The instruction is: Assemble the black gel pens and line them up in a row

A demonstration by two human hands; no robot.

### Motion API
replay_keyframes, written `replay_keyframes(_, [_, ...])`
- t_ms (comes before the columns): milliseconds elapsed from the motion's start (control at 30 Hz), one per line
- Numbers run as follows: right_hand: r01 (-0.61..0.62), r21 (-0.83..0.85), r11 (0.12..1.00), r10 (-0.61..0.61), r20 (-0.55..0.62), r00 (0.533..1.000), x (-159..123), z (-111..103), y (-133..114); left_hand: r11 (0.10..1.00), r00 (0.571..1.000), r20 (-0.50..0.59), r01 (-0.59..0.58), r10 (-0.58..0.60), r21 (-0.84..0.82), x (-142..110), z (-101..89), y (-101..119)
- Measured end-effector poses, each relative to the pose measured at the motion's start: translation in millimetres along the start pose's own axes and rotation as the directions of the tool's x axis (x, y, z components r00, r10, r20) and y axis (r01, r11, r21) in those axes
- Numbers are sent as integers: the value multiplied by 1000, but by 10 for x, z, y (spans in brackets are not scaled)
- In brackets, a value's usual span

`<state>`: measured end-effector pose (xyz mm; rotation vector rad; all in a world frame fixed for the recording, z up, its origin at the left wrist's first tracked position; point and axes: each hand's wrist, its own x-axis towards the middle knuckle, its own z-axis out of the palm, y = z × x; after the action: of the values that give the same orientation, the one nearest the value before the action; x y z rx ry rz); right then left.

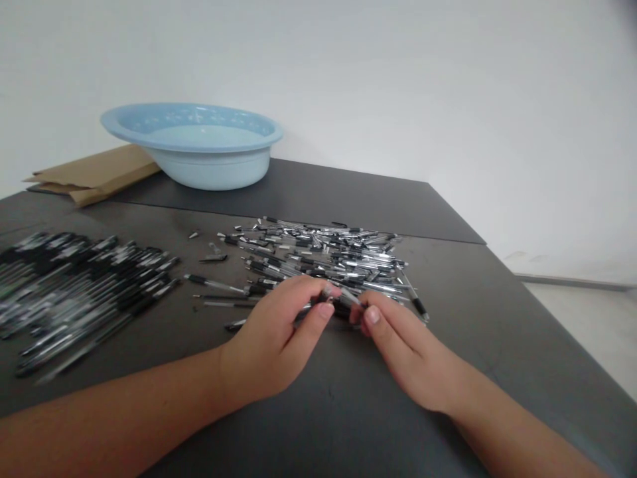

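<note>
My left hand [281, 332] is closed in a pinch, thumb against fingers, on a small pen part [326, 291] with a clear, greyish end. Close beside it, my right hand [398, 338] pinches a slim clear-and-dark pen part [351, 296] between thumb and fingers. The fingers hide most of both pieces, so I cannot tell whether they touch. Both hands are over the near edge of a loose pile of pens and pen parts [318, 249], with clear barrels, black grips and silvery bits pointing many ways.
On the left lies a second spread of pens [89, 285], mostly lined up on a slant. A light blue basin [219, 166] stands at the back beside folded brown cardboard [94, 172]. Small loose parts [213, 255] lie between the piles on the dark table [462, 325]. A white wall rises behind.
</note>
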<state>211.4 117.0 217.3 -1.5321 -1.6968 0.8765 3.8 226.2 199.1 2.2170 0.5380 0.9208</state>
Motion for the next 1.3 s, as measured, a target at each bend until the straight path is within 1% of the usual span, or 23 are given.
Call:
replay_keyframes(67, [72,-183,980,-77,-20,997,-7,-71,2,985,992,50,-125,119,116,-1,-40,-35])
replay_keyframes(133, [112,-339,934,-118,2,993,4,-125,0,962,980,102,-186,168,198,5,-54,-81])
replay_keyframes(200, [122,-439,890,-134,4,991,19,-161,-8,945,977,109,-204,181,255,16,-54,-117])
replay_keyframes(333, [123,-541,832,-161,-22,987,17,-204,-31,934,982,92,-185,164,307,31,-66,-128])
replay_keyframes(567, [90,-630,772,-188,-91,978,-12,-287,-34,931,988,84,-149,128,333,32,-107,-111])
replay_keyframes(800, [106,-671,734,-195,-59,979,10,-322,-9,900,984,140,-161,113,404,56,-95,-115])
replay_keyframes(900, [93,-668,739,-188,-73,979,8,-326,-2,891,983,150,-163,109,423,72,-93,-111])
replay_keyframes(1067, [76,-623,778,-162,-82,983,-6,-320,-10,893,984,156,-150,91,424,68,-94,-105])
replay_keyframes(1133, [83,-656,751,-165,-65,984,-11,-299,-12,891,981,162,-163,102,423,56,-92,-111])
replay_keyframes(1233, [104,-744,660,-189,-30,981,-21,-232,-13,871,974,190,-199,124,450,39,-85,-124])
replay_keyframes(1300, [132,-770,624,-212,-5,977,-34,-174,-20,856,965,228,-227,132,465,32,-76,-125])
